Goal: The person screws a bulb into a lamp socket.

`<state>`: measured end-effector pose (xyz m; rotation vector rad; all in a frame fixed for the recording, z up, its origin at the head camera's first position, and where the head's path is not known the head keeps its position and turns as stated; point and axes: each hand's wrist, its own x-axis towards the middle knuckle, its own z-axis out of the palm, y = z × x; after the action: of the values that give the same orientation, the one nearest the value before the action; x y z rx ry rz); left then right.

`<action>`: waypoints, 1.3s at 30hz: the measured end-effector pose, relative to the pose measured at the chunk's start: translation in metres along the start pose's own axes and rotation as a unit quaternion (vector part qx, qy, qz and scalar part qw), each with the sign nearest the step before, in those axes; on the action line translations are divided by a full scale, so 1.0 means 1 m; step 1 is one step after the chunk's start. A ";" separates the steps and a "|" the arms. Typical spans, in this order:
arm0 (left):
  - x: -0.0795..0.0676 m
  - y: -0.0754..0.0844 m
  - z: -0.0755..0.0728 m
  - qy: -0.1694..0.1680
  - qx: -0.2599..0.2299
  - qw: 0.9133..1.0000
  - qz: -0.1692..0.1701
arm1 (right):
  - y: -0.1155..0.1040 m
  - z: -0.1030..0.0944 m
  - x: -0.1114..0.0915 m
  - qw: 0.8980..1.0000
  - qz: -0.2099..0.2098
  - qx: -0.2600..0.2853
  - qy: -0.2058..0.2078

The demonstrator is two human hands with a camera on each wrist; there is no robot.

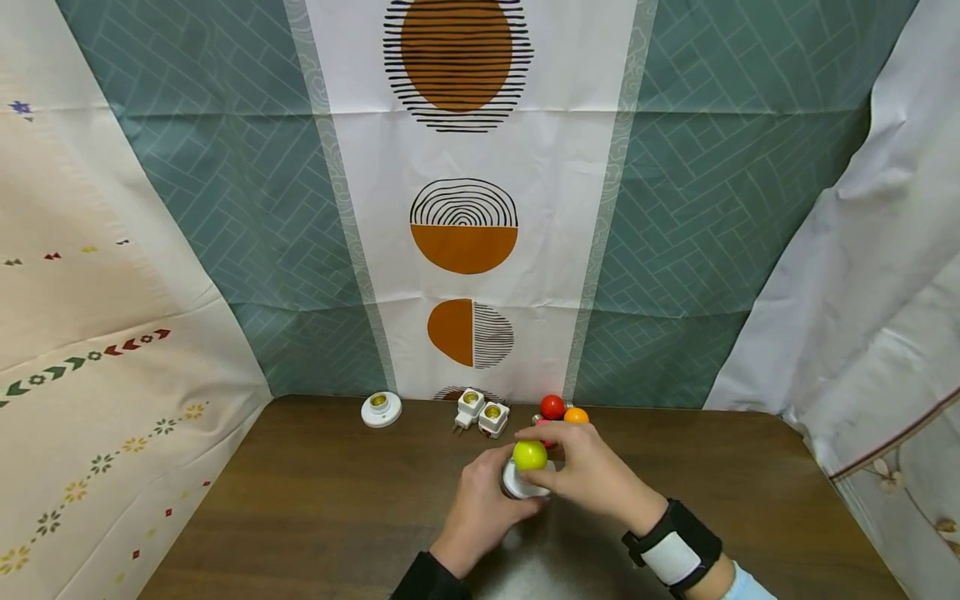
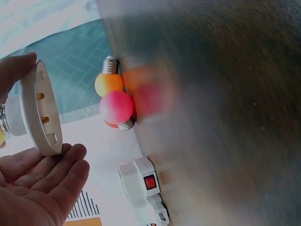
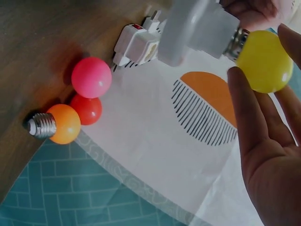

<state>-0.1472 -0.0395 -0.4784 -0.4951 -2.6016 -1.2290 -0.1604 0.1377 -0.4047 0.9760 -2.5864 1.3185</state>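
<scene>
My left hand [image 1: 480,504] grips a white round lamp holder [image 2: 29,106] by the rim of its base, thumb on one side and fingers on the other. Two brass-coloured screws show on the holder's underside, which is turned sideways in the left wrist view. Fingers and thumb of my right hand [image 1: 600,477] pinch a yellow-green light bulb [image 1: 530,455] by its globe. Part of the bulb's metal screw base [image 3: 236,44] shows at the mouth of the holder; the rest is hidden inside. Both hands are above the table's middle.
Beyond my right hand lie a red bulb [image 1: 552,407], an orange bulb [image 1: 576,415] and a pink bulb [image 3: 91,77]. Two white plug-in sockets [image 1: 470,404] stand left of them. Another round lamp holder [image 1: 381,412] sits farther left, near the table's back edge and the hanging cloth [image 1: 315,358].
</scene>
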 end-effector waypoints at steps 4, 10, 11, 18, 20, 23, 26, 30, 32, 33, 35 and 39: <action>0.000 0.000 0.000 0.011 0.000 1.000 0.007 | -0.001 0.003 -0.001 0.999 0.012 0.014 0.034; -0.001 -0.001 0.001 0.019 -0.002 1.000 0.009 | 0.002 0.009 -0.002 0.996 0.018 0.006 0.086; -0.001 -0.001 0.000 0.020 -0.003 1.000 0.010 | 0.003 0.009 -0.002 0.996 0.018 0.005 0.088; -0.001 -0.003 0.000 0.022 -0.005 1.000 0.015 | 0.002 0.008 -0.004 0.998 0.007 -0.014 0.067; 0.000 -0.003 0.000 0.020 -0.006 1.000 0.013 | 0.001 0.007 -0.004 0.998 -0.002 -0.011 0.058; 0.000 -0.003 -0.001 0.018 -0.009 1.000 0.007 | 0.000 0.005 -0.003 0.999 -0.014 -0.003 0.044; 0.000 -0.002 -0.001 0.016 -0.009 1.000 0.008 | 0.000 0.006 -0.003 0.999 -0.020 0.007 0.042; -0.001 -0.002 -0.001 0.017 -0.009 1.000 0.011 | 0.000 0.007 -0.004 0.998 -0.014 0.023 0.051; -0.002 -0.002 0.000 0.019 -0.007 1.000 0.012 | 0.001 0.008 -0.005 0.998 -0.009 0.024 0.060; -0.002 -0.002 0.000 0.020 -0.006 1.000 0.012 | 0.001 0.008 -0.005 0.998 -0.004 0.019 0.066; -0.001 -0.001 0.000 0.021 -0.004 1.000 0.012 | 0.001 0.008 -0.005 0.997 0.003 0.010 0.081; 0.000 0.001 0.000 0.023 -0.003 1.000 0.013 | 0.000 0.008 -0.003 0.994 0.013 -0.013 0.104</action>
<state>-0.1469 -0.0392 -0.4773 -0.4934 -2.5466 -1.2246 -0.1566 0.1326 -0.4109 0.7568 -2.4605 1.3126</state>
